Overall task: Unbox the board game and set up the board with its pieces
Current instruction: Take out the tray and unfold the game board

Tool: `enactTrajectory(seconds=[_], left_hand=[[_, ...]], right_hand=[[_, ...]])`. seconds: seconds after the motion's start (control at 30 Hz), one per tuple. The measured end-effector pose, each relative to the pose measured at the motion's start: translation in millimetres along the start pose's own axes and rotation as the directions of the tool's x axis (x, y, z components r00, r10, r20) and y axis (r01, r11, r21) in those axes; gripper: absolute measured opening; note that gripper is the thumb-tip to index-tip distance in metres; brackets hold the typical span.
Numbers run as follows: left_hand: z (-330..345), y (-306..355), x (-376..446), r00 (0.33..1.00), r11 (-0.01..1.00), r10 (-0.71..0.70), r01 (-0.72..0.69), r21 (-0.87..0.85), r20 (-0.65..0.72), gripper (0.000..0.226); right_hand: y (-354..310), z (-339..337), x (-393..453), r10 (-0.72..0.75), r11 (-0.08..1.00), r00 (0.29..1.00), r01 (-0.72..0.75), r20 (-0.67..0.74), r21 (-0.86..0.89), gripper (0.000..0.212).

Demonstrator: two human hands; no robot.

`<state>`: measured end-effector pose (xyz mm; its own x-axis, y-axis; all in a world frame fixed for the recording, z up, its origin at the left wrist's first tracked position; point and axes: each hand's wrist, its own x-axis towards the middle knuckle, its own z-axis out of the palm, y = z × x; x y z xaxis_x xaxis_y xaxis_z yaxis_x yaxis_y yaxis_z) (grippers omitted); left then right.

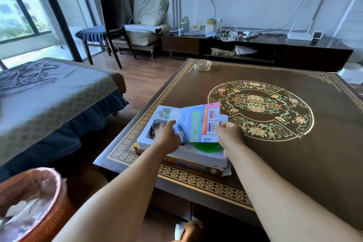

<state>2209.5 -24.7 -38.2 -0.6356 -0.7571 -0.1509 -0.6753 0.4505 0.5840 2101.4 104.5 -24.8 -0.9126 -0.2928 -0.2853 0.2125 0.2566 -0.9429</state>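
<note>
- A dark brown desk [294, 153] with gold fret borders and a round flower medallion fills the right half of the frame.
- Near the desk's lower left corner, just left of centre frame, the game box [196, 165] lies flat, its orange and yellow edge showing, with a white plastic insert tray [145, 139] resting on top of it.
- The folded game board [193, 124], blue and green with flag squares along one edge, is tilted up above the tray.
- The right hand [229, 135] has its grip pinched on the board's right edge, fingers curled round it.
- The left hand [167, 136] rests at the board's left edge over the tray, fingers bent down; I cannot tell whether its grip has hold of anything.
- A green disc [206, 146] lies in the tray, partly under the board.
- A glass ashtray [202, 65] sits at the desk's far edge, well apart from the box.
- An orange bin [53, 218] with a plastic liner stands at the lower left of the frame.
- A bed [49, 94] with wire hangers [25, 76] on it lies at mid-left.
</note>
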Motion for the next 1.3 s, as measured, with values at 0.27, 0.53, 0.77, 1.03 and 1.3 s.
enactTrajectory(seconds=[0.27,0.53,0.77,1.03,1.3], left_hand=[[-2,6,-7,0.999,0.999,0.052,-0.052,0.013,0.015,0.055],[-10,50,-25,0.842,0.795,0.539,-0.514,0.320,0.015,0.060],[7,98,-54,0.774,0.701,0.631,-0.597,0.390,0.049,0.024],[34,146,-90,0.883,0.871,0.468,-0.453,0.189,-0.042,0.024],[88,188,-110,0.964,0.925,0.267,-0.253,-0.283,0.012,0.030]], right_hand=[[-15,-33,-1,0.070,0.968,0.986,-0.030,-0.153,0.249,0.017],[-30,-55,-23,0.142,0.910,0.987,-0.098,-0.081,0.404,0.018],[-49,-106,-30,0.155,0.884,0.985,-0.105,-0.075,0.455,0.012],[-38,-158,-42,0.059,0.878,0.998,-0.062,0.022,0.475,0.049],[-2,-191,-46,-0.066,0.971,0.983,0.023,0.171,0.238,0.029]])
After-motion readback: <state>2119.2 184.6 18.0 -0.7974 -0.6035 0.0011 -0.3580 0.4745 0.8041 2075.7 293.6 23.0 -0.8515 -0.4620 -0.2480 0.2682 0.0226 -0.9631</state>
